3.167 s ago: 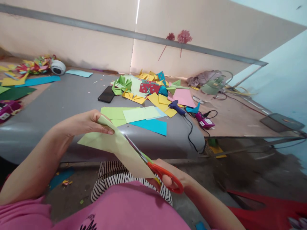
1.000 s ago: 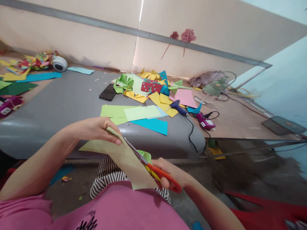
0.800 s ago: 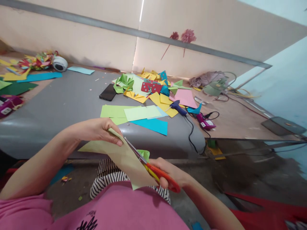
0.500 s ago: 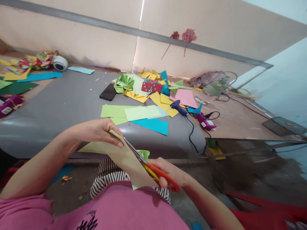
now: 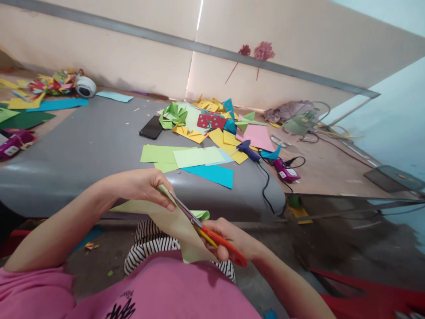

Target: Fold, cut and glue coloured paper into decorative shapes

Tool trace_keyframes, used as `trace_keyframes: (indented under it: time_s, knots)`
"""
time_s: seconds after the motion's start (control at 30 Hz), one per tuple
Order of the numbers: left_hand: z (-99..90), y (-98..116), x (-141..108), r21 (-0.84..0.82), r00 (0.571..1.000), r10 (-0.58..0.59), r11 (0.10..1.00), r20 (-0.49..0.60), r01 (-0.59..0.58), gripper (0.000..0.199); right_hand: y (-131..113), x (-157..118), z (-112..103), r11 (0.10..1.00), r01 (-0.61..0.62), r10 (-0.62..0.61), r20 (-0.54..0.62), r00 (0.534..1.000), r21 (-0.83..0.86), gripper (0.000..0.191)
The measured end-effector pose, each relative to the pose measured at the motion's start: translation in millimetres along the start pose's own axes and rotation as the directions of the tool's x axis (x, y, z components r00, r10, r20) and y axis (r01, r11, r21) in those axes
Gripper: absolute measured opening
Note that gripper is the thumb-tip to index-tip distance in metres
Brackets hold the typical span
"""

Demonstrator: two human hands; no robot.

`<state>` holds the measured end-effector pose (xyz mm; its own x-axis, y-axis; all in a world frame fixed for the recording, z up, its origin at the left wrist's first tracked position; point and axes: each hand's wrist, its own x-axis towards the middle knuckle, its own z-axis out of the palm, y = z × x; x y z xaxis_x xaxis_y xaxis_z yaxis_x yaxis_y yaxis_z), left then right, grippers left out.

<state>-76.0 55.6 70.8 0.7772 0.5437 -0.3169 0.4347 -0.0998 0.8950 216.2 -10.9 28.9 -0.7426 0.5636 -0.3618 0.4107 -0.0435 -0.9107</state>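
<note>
My left hand (image 5: 151, 188) pinches the upper edge of a pale green sheet of paper (image 5: 172, 228), which hangs over my lap in front of the table edge. In my right hand (image 5: 226, 239) is a pair of scissors (image 5: 212, 237) with orange and yellow handles. Their blades run along the paper, the tips close to my left fingertips. A brighter green flap of paper (image 5: 201, 215) curls up behind the blades. On the table just beyond lie strips of light green paper (image 5: 198, 156) and a blue strip (image 5: 212, 175).
A black phone (image 5: 151, 127) lies beside folded green paper (image 5: 173, 115). A blue glue gun (image 5: 248, 149) rests on yellow paper, its cord trailing over the front edge near a purple power block (image 5: 286, 170). Colourful paper scraps (image 5: 53, 84) and a white round device (image 5: 85, 87) sit far left.
The scissor blades look more closed along the paper, and the bright green flap behind them sits lower and flatter. Both hands stay nearly in place; the view has shifted slightly.
</note>
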Motion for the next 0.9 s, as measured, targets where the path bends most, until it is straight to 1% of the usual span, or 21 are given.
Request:
trace_keyframes:
  time_s: [0.2,0.33,0.4,0.5,0.57,0.6,0.7,0.77,0.8,0.83,0.87,0.9]
  knots:
    - [4.0,1.1,2.4,-0.065,1.0,-0.002,0.998,0.002,0.002,0.022,3.2,-0.5,5.8,0.998,-0.038,0.039,-0.007,0.999,0.042,0.021]
    - [5.3,0.7,3.6,-0.038,1.0,0.001,0.999,-0.023,-0.001,0.025,4.3,0.9,7.1,0.996,-0.057,0.06,-0.034,0.998,0.068,0.033]
    - [5.5,0.2,4.3,-0.028,1.0,0.002,1.0,-0.031,-0.003,0.025,3.7,2.2,6.1,0.996,-0.044,0.046,-0.03,0.998,0.072,0.043]
    - [6.5,-0.1,6.0,-0.023,1.0,0.012,1.0,-0.028,-0.013,0.021,2.4,4.7,5.1,0.996,-0.013,0.012,0.004,1.0,0.084,0.067]
    - [8.1,-0.7,7.7,-0.026,0.999,0.022,0.999,-0.035,-0.023,0.02,2.3,6.3,6.2,0.995,-0.007,0.006,0.009,1.0,0.096,0.078]
    - [9.2,-1.4,8.5,-0.027,0.999,0.026,0.999,-0.038,-0.027,0.019,2.5,6.7,7.2,0.995,-0.016,0.016,0.002,1.0,0.102,0.08]
    - [11.2,-5.1,9.8,-0.025,0.999,0.034,0.999,-0.021,-0.034,0.019,1.5,5.5,8.4,0.988,-0.06,0.065,-0.024,0.998,0.144,0.076]
    - [7.7,-8.3,8.3,-0.01,0.999,0.035,0.999,-0.023,-0.035,0.02,-3.1,3.3,2.6,0.984,-0.053,0.067,-0.08,0.995,0.168,0.076]
    - [3.2,-9.8,6.5,-0.005,0.998,0.032,0.999,-0.047,-0.032,0.021,-6.8,2.5,-3.7,0.987,-0.035,0.055,-0.131,0.99,0.154,0.077]
    - [-3.4,-11.2,4.2,-0.011,0.996,0.022,1.0,-0.09,-0.023,0.023,-11.2,2.3,-12.5,0.994,-0.022,0.042,-0.195,0.98,0.105,0.076]
    - [-12.1,-12.5,1.8,-0.028,0.989,0.011,0.999,-0.151,-0.015,0.026,-15.6,3.1,-23.6,1.0,-0.027,0.028,-0.272,0.962,0.009,0.074]
    - [-22.5,-13.6,-0.3,-0.06,0.974,-0.008,0.998,-0.226,-0.005,0.029,-19.5,5.1,-36.4,0.99,-0.072,0.023,-0.359,0.933,-0.124,0.067]
